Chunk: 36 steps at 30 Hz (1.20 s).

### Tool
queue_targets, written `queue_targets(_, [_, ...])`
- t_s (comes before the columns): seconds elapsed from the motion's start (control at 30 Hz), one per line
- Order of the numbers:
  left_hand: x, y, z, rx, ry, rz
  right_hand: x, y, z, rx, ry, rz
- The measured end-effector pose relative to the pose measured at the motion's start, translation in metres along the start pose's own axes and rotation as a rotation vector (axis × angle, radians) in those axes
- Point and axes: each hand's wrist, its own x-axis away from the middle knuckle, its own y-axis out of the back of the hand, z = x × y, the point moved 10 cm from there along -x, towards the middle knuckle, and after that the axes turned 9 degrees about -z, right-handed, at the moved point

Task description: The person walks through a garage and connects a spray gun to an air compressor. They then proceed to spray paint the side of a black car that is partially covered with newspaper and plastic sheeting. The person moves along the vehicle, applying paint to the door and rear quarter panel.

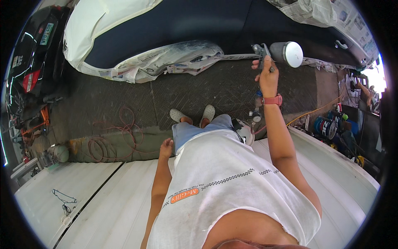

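Observation:
My right hand [268, 72] is closed round the grip of a spray gun [261, 53]. The gun carries a round metal paint cup [287, 54] with a pale lid, tipped toward the right. Its nozzle end points up and left, close to the dark car body panel [195, 25], and no spray shows. Below the gun an air fitting with a gauge [256, 116] hangs beside my wrist. My left hand [166, 145] hangs low by my left thigh, fingers loosely curled, with nothing visible in it.
Newspaper masking [182, 58] lines the car's lower edge; a cream cover [76, 41] wraps its left end. A red hose [101, 147] lies coiled on the floor. Another dark car [35, 54] stands far left. Paint cans [325, 126] crowd the right. Pale metal sheeting [103, 199] is behind me.

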Motion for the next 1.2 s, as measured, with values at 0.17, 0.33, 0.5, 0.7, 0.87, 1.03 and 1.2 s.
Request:
queue_targets(0.17, [-0.009,0.0,-0.041,-0.051,-0.135,-0.019,0.007,-0.003,0.01,-0.033,-0.02,0.006])
queue_targets(0.33, [-0.02,0.002,-0.041,-0.049,-0.155,-0.015,0.048,-0.078,0.013,-0.072,-0.099,0.199])
queue_targets(0.5, [-0.006,0.006,-0.034,-0.021,-0.066,-0.06,0.085,-0.155,0.034,-0.039,0.078,0.373])
queue_targets(0.7, [0.013,0.007,0.02,-0.081,0.041,-0.073,0.095,-0.188,0.059,-0.217,-0.128,0.617])
queue_targets(0.87, [0.031,0.006,0.006,-0.182,0.009,-0.072,0.052,-0.133,0.049,-0.122,-0.074,0.427])
queue_targets(1.03, [0.026,0.002,-0.007,-0.2,0.002,-0.058,0.008,-0.047,0.039,-0.068,-0.063,0.207])
queue_targets(1.2, [-0.005,-0.005,-0.011,-0.048,-0.028,-0.026,-0.011,0.019,0.045,-0.04,-0.026,-0.016])
